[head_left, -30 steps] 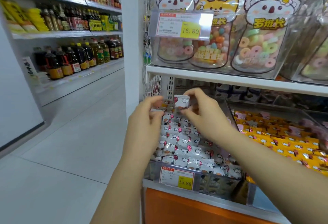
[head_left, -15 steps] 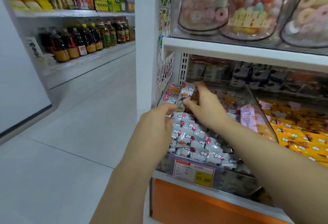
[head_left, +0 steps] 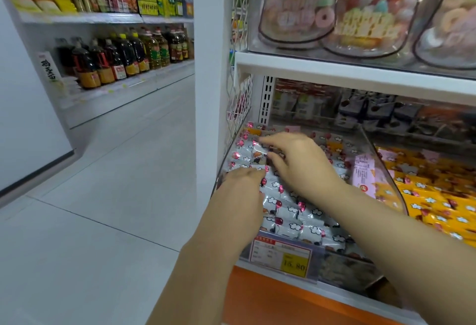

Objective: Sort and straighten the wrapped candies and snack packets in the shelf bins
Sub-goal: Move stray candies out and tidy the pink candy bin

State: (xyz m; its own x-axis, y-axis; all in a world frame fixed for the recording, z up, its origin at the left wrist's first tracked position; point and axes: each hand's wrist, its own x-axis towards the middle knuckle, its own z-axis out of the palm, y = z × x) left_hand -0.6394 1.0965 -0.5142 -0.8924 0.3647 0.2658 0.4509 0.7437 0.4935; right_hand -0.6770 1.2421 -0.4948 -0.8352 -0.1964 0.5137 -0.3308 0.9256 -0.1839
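Observation:
A clear bin (head_left: 381, 170) on the lower shelf holds several white candy packets (head_left: 291, 211) printed with clouds and red balloons, lying in rough rows. My right hand (head_left: 301, 165) reaches to the bin's far left part, its index finger and thumb pinching one white packet (head_left: 257, 153) there. My left hand (head_left: 242, 195) lies on the packets by the bin's left wall, knuckles up, with its fingertips bent down out of sight. A pink packet (head_left: 363, 172) leans against the bin's right wall. Orange packets (head_left: 438, 195) fill the neighbouring bin to the right.
A price tag (head_left: 280, 252) hangs on the bin's front. The white shelf board (head_left: 334, 69) just above carries clear candy jars (head_left: 373, 15). A wire mesh panel (head_left: 239, 108) and a white pillar (head_left: 211, 67) close the left side. Oil bottles (head_left: 123, 59) line the aisle shelves.
The view has dropped and moved closer to the bin. My right hand brought the packet down from mid-air to the bin's far left; my left hand sank onto the packets.

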